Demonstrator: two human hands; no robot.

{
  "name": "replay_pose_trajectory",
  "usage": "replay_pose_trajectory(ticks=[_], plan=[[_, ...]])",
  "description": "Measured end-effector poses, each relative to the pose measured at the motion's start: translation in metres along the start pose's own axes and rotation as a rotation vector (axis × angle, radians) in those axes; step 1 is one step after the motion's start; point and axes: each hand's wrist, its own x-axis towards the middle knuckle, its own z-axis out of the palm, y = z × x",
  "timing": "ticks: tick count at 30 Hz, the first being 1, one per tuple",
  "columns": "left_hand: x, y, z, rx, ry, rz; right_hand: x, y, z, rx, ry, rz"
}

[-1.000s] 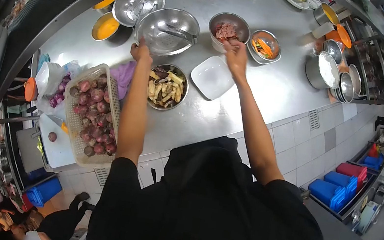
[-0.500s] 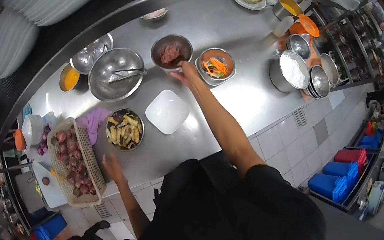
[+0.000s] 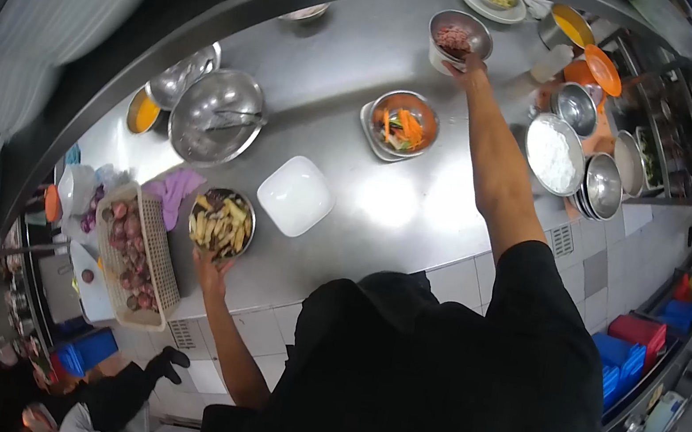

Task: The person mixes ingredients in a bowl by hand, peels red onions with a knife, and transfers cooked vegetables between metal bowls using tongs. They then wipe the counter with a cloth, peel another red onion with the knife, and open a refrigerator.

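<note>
My right hand (image 3: 470, 66) reaches to the far side of the steel table and grips the near rim of a metal bowl (image 3: 486, 40) of raw minced meat. That bowl seems to sit on a pale container. My left hand (image 3: 210, 272) is at the near side of a metal bowl (image 3: 245, 247) filled with fried, dark-edged strips, probably eggplant. Its fingers are apart at the rim. Between the hands lie a white square dish (image 3: 297, 196) and a metal bowl (image 3: 426, 113) of carrot strips and green vegetables on a small tray.
A basket (image 3: 167, 256) of red onions stands at the left, beside a purple cloth (image 3: 173, 193). A large steel bowl (image 3: 199, 118) holds tongs. At the right are a pot of white powder (image 3: 554, 155) and stacked bowls (image 3: 603, 187). A person (image 3: 102, 412) is at lower left.
My right hand has carried the meat bowl away and to the right, past the carrot bowl. My left hand has moved up from beside the basket to the bowl of fried strips.
</note>
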Motion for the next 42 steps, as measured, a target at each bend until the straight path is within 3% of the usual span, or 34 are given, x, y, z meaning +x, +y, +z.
replay_pose_trajectory(ticks=[2,7,8,10,12,16,20,25,27,29,31,33,35,38,42], plan=[[-0.025,0.021,0.01,0.06,0.036,-0.037,0.023,-0.025,-0.037,0.06,0.163,0.002],[-0.059,0.087,0.053,0.183,-0.118,-0.014,0.028,-0.05,-0.082,0.156,0.049,0.023],[-0.056,0.099,0.074,0.194,-0.197,0.036,0.02,-0.042,-0.088,0.166,0.05,0.025],[-0.052,0.122,0.134,0.158,-0.372,0.078,0.006,-0.016,-0.106,-0.12,-0.248,-0.168],[-0.037,0.136,0.213,0.107,-0.567,0.045,-0.065,0.001,-0.098,-0.034,-0.211,-0.063],[0.053,0.101,0.375,0.041,-0.805,0.022,-0.17,0.058,-0.135,-0.117,-0.131,-0.05],[0.088,0.07,0.52,0.115,-0.777,-0.07,-0.259,0.09,-0.174,-0.112,-0.03,0.02],[0.093,0.033,0.596,0.008,-0.807,-0.135,-0.293,0.07,-0.199,-0.227,0.058,0.063],[0.085,0.033,0.603,-0.036,-0.684,-0.17,-0.265,0.045,-0.193,-0.333,-0.024,-0.08],[0.077,0.039,0.596,0.06,-0.747,-0.134,-0.195,0.013,-0.18,-0.243,-0.204,-0.324],[0.065,0.053,0.582,0.362,-0.851,0.105,-0.117,-0.051,-0.142,-0.416,-0.121,-0.281],[0.04,0.074,0.552,0.392,-0.884,0.162,-0.032,-0.097,-0.124,-0.604,0.006,-0.497],[0.021,0.093,0.518,0.467,-0.871,0.203,0.055,-0.118,-0.111,-0.419,0.279,-0.301],[0.006,0.113,0.439,0.551,-0.848,0.272,0.087,-0.141,-0.1,-0.571,0.294,-0.176],[-0.003,0.131,0.333,0.548,-0.672,0.156,0.122,-0.138,-0.1,-0.606,0.397,-0.224]])
